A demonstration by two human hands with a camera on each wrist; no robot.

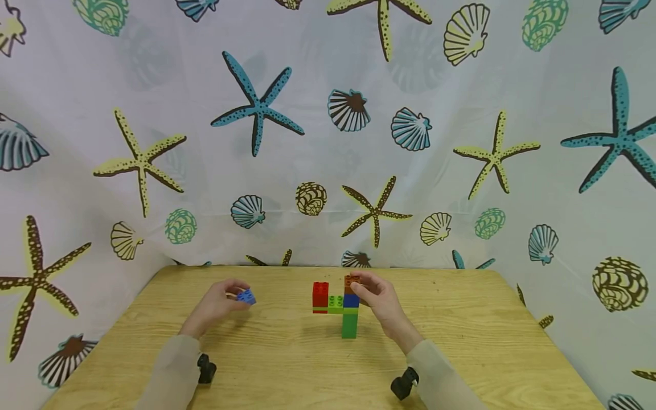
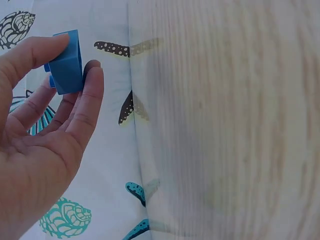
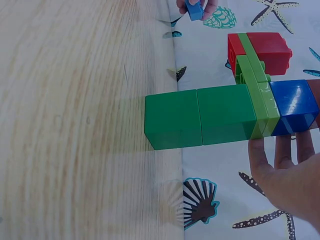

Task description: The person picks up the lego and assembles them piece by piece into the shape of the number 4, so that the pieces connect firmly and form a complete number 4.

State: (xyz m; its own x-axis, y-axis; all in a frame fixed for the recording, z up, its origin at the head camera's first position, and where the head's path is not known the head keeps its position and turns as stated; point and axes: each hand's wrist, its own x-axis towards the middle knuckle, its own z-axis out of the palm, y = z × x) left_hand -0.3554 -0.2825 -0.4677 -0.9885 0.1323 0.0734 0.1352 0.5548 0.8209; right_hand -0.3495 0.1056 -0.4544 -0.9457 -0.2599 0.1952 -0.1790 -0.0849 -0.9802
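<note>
On the left, my left hand pinches a light blue toy brick between thumb and fingers, raised over the table. At centre right stands an upright block structure: green bricks at the base, a lime plate jutting left, a dark blue brick and a brown brick stacked above. A red brick sits at the plate's left end. My right hand grips the structure's top from the right, its thumb on the brown brick. Some of its fingers are hidden behind the stack.
The pale wooden table runs back to a white curtain printed with starfish and shells, which also hangs at both sides. A small black camera is worn on the left wrist and another black camera on the right.
</note>
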